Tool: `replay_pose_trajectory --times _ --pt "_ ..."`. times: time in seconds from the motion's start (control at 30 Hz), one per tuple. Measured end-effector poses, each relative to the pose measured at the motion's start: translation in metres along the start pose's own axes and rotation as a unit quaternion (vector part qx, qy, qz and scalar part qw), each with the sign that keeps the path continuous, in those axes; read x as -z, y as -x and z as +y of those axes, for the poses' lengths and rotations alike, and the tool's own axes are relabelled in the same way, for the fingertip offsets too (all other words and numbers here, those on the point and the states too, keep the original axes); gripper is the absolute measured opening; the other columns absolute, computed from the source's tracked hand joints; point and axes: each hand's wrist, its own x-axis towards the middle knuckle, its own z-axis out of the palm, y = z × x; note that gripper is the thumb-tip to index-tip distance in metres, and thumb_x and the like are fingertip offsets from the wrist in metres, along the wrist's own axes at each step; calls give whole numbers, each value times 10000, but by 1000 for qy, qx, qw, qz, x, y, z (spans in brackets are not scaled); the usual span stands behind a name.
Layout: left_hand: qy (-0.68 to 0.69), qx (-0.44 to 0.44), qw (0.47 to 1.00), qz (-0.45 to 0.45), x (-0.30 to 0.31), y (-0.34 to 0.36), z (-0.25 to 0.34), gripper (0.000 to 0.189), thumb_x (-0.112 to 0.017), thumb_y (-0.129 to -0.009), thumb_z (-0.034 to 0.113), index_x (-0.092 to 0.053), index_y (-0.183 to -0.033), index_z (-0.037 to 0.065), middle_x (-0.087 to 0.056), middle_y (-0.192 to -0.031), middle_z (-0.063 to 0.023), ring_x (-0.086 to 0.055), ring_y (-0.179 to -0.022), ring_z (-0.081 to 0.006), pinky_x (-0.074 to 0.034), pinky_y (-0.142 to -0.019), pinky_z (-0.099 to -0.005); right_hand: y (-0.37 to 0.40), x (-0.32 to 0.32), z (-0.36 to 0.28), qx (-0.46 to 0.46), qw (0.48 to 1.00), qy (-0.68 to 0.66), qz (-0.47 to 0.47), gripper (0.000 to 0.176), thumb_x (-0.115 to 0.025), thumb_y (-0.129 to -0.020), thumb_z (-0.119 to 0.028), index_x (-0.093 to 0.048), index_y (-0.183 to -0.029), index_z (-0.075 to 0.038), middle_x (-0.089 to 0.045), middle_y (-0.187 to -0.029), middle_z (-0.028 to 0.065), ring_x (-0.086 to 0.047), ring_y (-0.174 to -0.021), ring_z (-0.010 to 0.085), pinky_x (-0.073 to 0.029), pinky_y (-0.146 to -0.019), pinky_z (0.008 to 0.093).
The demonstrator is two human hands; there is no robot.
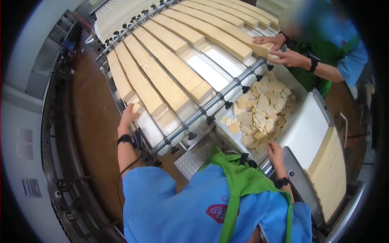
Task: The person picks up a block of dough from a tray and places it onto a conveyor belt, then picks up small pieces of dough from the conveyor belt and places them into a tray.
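Observation:
My left hand [127,117] is at the near end of the leftmost long row of pale slices [118,73], its fingers closed on a small pale piece [137,107] there. Over the near edge of a white bin [225,133], my right hand [276,153] has its fingers pressed together; what they hold, if anything, is too small to tell. Many loose pale slices [265,101] lie heaped in the bin. More long rows [162,75] rest in the lanes between thin metal rods, with bare white surface at some near ends.
A metal bar with black knobs [221,96] crosses the near end of the lanes. At the right, a co-worker's hands [288,56] touch a row's end. A slanted white conveyor [306,129] carries slices at the lower right. A diamond-plate step [199,156] is below.

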Motion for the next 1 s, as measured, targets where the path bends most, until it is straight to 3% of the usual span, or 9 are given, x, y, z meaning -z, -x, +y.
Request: replay_pose_trajectory --times 0.1,0.3,0.4,0.5,0.6,0.7,0.8,0.93,1.0 --pt "-159 36 983 -85 6 -22 6 478 -624 -596 168 -513 -1025 -11 -549 -1010 -230 -542 -909 -377 -435 -830 -352 -1 3 -9 -13 1000 -14 -2 182 -553 -743 -74 -603 -910 -23 -605 -846 162 -585 -762 319 -466 -666 363" --pt "-291 -26 954 -59 16 -12 28 438 -635 -610 204 -534 -977 -12 -453 -1151 -214 -469 -1041 -353 -417 -862 -389 -1 4 -9 -37 999 21 -15 184 -546 -745 -70 -602 -913 -19 -609 -857 164 -587 -757 316 -469 -666 354" --pt "-375 -177 908 51 20 -11 23 401 -644 -628 191 -549 -972 6 -482 -1109 -169 -442 -1078 -313 -417 -855 -375 -1 1 -3 -12 1000 18 9 183 -544 -747 -72 -601 -912 -17 -609 -857 163 -587 -757 318 -470 -670 354" --pt "-404 -122 905 56 22 -20 30 423 -663 -603 145 -536 -981 3 -469 -1128 -147 -428 -1061 -313 -413 -845 -369 -2 4 -12 -37 999 0 -1 178 -544 -748 -78 -600 -904 -15 -608 -862 163 -585 -766 325 -470 -678 359" --pt "-443 -70 889 90 15 -39 15 561 -678 -606 126 -476 -1117 17 -409 -1243 -151 -405 -1113 -308 -409 -861 -366 -2 3 -8 -29 1000 10 -4 176 -544 -746 -78 -599 -900 -13 -607 -875 165 -582 -784 333 -468 -690 366" --pt "-449 -126 873 145 7 -48 -6 653 -673 -638 156 -388 -1204 -2 -354 -1296 -187 -362 -1164 -315 -388 -898 -372 -1 0 0 -19 1000 24 1 178 -545 -745 -80 -597 -901 -13 -604 -881 170 -577 -802 340 -465 -697 373" --pt "-299 -104 946 75 -3 -59 -29 693 -646 -695 189 -304 -1259 -24 -326 -1295 -237 -318 -1192 -365 -339 -950 -407 0 1 -2 -19 1000 18 4 181 -546 -742 -75 -596 -904 -14 -601 -882 174 -573 -814 343 -463 -705 379" --pt "-269 -6 963 12 2 -76 -26 658 -588 -749 359 -370 -1210 -57 -375 -1246 -273 -355 -1169 -386 -310 -969 -421 -1 4 -7 4 1000 19 12 184 -541 -748 -69 -593 -917 -18 -594 -863 170 -571 -787 333 -463 -691 373" --pt "-266 17 959 95 -2 -71 -21 604 -570 -746 395 -444 -1134 -50 -463 -1144 -268 -433 -1088 -388 -361 -916 -439 2 -4 8 24 999 25 39 187 -538 -760 -75 -590 -934 -28 -588 -857 161 -569 -763 325 -463 -672 364"
